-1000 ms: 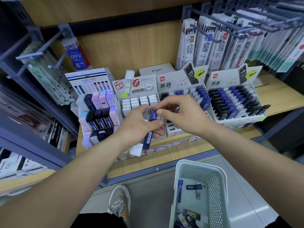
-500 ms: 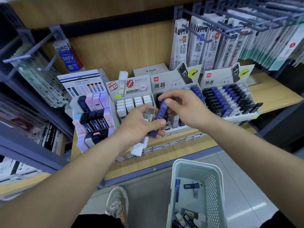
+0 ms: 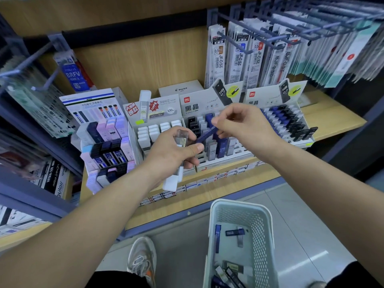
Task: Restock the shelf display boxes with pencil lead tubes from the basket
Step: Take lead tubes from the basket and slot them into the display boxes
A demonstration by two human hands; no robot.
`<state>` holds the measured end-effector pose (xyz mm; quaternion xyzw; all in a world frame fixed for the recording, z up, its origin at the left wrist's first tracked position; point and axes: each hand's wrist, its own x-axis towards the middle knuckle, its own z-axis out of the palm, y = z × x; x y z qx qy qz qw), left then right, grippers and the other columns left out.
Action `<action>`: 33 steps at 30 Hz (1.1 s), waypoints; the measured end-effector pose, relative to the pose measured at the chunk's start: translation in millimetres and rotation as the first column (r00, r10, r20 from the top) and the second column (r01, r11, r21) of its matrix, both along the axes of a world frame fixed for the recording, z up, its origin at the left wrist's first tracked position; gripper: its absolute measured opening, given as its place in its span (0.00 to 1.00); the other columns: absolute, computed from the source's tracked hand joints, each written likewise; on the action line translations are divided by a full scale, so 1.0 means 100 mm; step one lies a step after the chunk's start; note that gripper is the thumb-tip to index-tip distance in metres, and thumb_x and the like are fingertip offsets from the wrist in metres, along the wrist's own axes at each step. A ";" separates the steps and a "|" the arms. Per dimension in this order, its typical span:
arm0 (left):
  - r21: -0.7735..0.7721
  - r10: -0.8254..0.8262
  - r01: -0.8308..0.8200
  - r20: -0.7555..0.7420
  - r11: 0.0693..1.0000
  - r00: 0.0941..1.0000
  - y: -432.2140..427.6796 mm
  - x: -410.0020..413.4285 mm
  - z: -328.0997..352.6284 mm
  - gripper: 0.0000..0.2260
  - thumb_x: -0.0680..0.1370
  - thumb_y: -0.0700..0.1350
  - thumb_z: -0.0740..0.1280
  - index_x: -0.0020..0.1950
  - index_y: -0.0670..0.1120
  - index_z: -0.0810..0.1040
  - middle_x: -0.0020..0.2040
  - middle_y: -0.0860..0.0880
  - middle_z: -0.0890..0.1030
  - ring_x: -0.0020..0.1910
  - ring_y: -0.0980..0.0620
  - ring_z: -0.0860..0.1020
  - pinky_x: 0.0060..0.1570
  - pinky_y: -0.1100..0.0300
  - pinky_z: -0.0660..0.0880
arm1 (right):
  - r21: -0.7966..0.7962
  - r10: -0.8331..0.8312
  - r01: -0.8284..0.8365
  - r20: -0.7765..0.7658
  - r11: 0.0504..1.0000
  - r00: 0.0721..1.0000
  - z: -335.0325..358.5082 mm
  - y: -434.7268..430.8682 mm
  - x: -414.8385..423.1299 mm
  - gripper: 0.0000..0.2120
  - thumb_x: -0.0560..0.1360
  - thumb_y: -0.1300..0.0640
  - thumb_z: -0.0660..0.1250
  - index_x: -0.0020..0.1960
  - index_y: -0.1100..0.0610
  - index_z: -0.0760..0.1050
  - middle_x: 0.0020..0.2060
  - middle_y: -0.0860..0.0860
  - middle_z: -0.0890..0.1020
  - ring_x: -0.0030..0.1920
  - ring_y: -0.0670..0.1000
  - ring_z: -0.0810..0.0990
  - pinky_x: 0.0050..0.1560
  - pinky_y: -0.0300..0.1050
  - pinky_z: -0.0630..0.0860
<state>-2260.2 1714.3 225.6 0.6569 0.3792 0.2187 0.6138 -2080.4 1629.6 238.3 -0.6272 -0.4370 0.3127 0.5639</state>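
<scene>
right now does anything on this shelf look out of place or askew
Yes. In the right display box, a few black tubes at the front right corner lean outward over the edge instead of sitting in rows like the rest.

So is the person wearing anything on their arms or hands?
No. The left hand and right hand are bare: no gloves, rings, watch or bracelet, and no sleeves show anywhere up the arms. The nails look short and unpainted.

Right hand (image 3: 247,125) pinches blue tube (image 3: 205,135), basket (image 3: 262,231) below
</scene>
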 end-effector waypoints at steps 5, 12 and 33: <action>0.020 -0.023 0.023 0.003 1.000 1.000 -0.10 0.16 0.03 0.11 0.75 0.33 0.73 0.53 0.41 0.75 0.42 0.45 0.79 0.27 0.49 0.80 0.28 0.58 0.76 | 0.013 -0.065 0.066 -0.027 0.998 0.997 -0.01 -0.10 0.17 0.15 0.72 0.67 0.75 0.56 0.57 0.79 0.46 0.54 0.86 0.42 0.51 0.84 0.50 0.45 0.82; 0.033 -0.059 0.061 -0.035 0.998 0.998 -0.20 0.37 0.02 0.09 0.76 0.33 0.72 0.51 0.43 0.76 0.42 0.46 0.80 0.28 0.50 0.80 0.28 0.59 0.77 | 0.063 -0.144 0.152 -0.116 0.986 0.983 0.02 -0.29 0.37 0.08 0.75 0.68 0.71 0.50 0.57 0.80 0.39 0.54 0.84 0.39 0.52 0.84 0.42 0.45 0.83; 0.005 -0.073 0.073 -0.077 0.997 0.994 -0.12 0.37 -0.05 0.06 0.79 0.35 0.69 0.54 0.42 0.77 0.43 0.41 0.86 0.35 0.46 0.85 0.36 0.57 0.82 | -0.166 -0.095 0.264 0.653 0.950 0.751 -0.42 -0.26 0.88 0.07 0.77 0.64 0.69 0.54 0.57 0.83 0.42 0.49 0.82 0.45 0.48 0.81 0.53 0.38 0.75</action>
